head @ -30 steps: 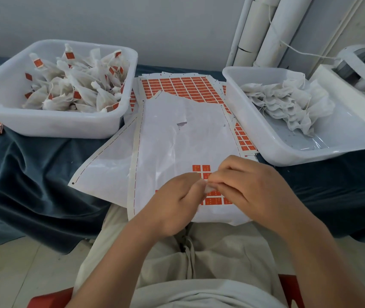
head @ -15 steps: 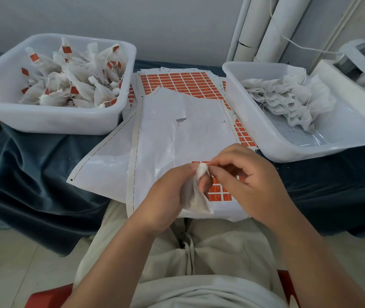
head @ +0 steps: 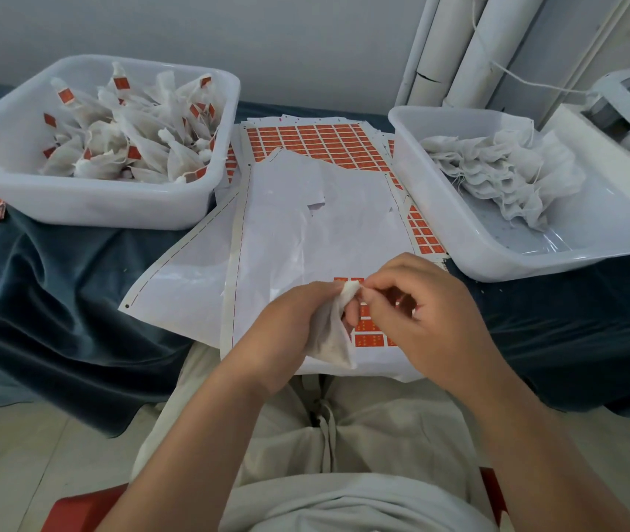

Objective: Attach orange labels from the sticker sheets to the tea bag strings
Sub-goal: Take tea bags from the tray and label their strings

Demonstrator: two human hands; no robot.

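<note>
Compared with one second before, the tea bag [head: 330, 335] is now out from between the hands and hangs in view. Dark blue velvet cloth covers the table [head: 56, 282]. Two white plastic tubs stand on it: the left tub [head: 94, 201] holds labelled bags, the right tub [head: 497, 259] plain ones. Between them lie glossy sticker sheets [head: 305, 224], mostly peeled, with few orange labels [head: 369, 337] remaining. Over the near sheet, the left hand [head: 290, 332] grips the soft gauze bag below its gathered top, and the right hand [head: 428, 320] fingers [head: 378, 280] pinch that top.
</note>
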